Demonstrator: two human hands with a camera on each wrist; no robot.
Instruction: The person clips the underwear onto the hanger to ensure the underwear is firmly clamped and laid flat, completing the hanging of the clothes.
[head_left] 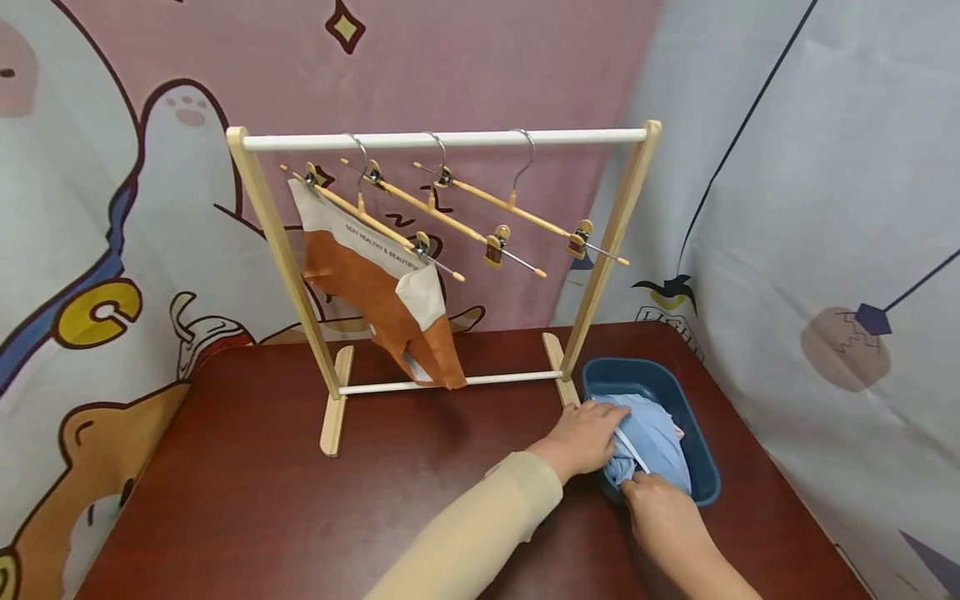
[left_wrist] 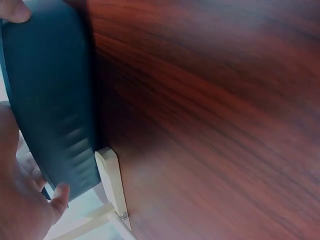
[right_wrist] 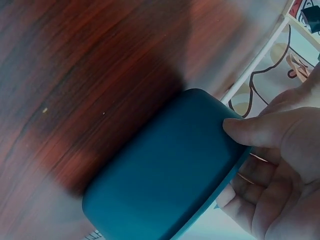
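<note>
A light blue garment (head_left: 652, 437) with a white band lies bunched in the dark blue basin (head_left: 693, 454). At the basin's left side, my left hand (head_left: 588, 437) reaches over the rim, fingers on the cloth. Its thumb (left_wrist: 61, 196) lies by the outer wall in the left wrist view; whether it grips the cloth I cannot tell. My right hand (head_left: 663, 512) grips the basin's near rim. In the right wrist view, its thumb (right_wrist: 242, 131) presses the outer wall, while the other fingers (right_wrist: 250, 192) curl over the inner side, partly hidden.
Left of the basin stands a wooden rack (head_left: 600, 258) with a white top rail (head_left: 480, 140). Three clip hangers hang there; the leftmost holds an orange-brown garment (head_left: 352, 267) with a white lettered waistband. One rack foot (left_wrist: 114, 180) stands beside the basin on the brown table (head_left: 247, 500).
</note>
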